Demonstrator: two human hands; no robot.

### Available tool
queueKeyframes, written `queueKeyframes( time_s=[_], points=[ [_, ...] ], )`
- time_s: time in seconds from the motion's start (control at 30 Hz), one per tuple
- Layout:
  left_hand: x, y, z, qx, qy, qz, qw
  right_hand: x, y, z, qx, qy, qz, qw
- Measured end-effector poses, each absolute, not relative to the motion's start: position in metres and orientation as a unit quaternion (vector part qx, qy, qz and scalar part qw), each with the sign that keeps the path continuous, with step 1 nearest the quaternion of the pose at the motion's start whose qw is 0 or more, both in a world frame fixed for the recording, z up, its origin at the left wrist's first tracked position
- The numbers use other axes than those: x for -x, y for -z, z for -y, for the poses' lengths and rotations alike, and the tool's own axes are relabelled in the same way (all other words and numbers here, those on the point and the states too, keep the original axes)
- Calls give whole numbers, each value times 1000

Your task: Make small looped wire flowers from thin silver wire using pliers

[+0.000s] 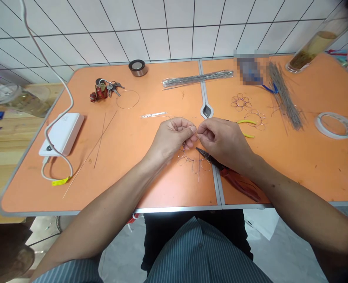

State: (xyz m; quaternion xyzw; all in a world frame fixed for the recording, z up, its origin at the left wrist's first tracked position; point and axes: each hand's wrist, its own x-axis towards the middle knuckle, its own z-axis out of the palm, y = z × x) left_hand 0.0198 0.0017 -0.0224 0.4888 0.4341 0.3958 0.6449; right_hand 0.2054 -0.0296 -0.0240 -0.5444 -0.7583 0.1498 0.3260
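Observation:
My left hand [174, 137] and my right hand [225, 143] meet over the middle of the table, fingertips pinched close together. A thin wire bent into flower-like loops [202, 163] hangs just under my left fingers, which grip its upper part. My right thumb and forefinger pinch at the same spot; the bit of wire between them is mostly hidden. Beneath my right hand lie long-nose pliers with red handles [240, 184], jaws pointing left. A second tool with yellow handles [246, 122] is partly covered behind that hand.
Two wire flowers [241, 102] lie right of centre. Bundles of straight wire [197, 79] rest at the back. Around them are a tape roll [138, 68], keys [110, 87], a white tape ring [334, 125], a white box with cable [62, 133] and a glass [311, 53].

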Motion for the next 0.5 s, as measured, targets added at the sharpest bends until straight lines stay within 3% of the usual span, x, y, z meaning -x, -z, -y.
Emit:
queueKeyframes(
  time_s=[0.33,0.5],
  points=[
    [-20,23,1,-538,-445,-416,583,-204,19,30,604,-201,695,335],
    [-23,18,4,-545,-462,-426,555,-208,16,24,578,-327,650,370]
  ],
)
